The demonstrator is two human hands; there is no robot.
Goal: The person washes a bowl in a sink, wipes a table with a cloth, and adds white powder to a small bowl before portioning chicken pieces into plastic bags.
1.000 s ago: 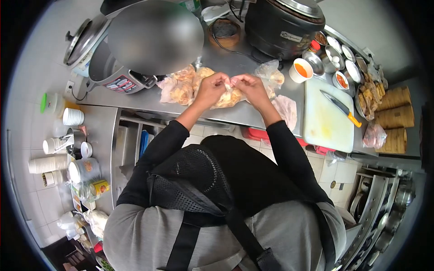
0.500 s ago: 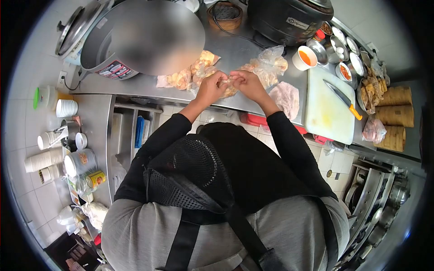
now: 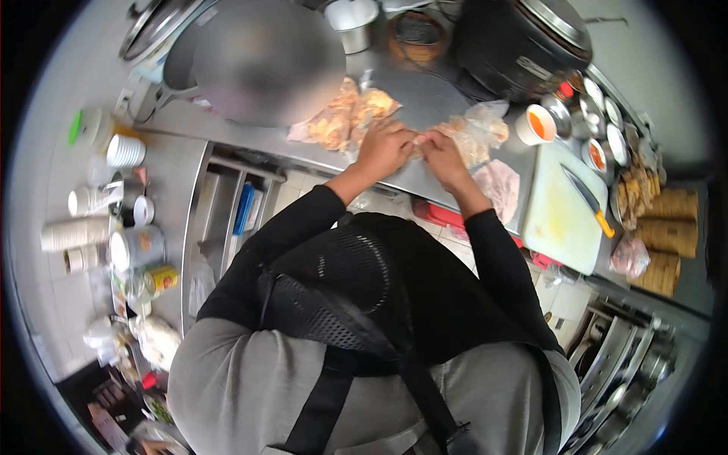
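My left hand (image 3: 385,149) and my right hand (image 3: 444,158) meet over the front edge of the steel counter, fingers bent. Between them is a small part of a clear plastic bag, mostly hidden by the fingers. Bags of pale orange food pieces (image 3: 334,120) lie beside and behind my left hand. Another clear bag with food pieces (image 3: 472,138) lies just behind my right hand. A pinkish cloth (image 3: 497,189) rests to the right of my right wrist.
A white cutting board (image 3: 565,208) holds a knife with an orange handle (image 3: 604,223). A white tub of orange sauce (image 3: 535,125), a black cooker (image 3: 519,49) and bamboo steamers (image 3: 667,231) stand right. Stacked cups (image 3: 126,151) stand left.
The view has shifted, so the counter items appear further right. My left hand's fingers now lie more over the bag, and both hands remain close together.
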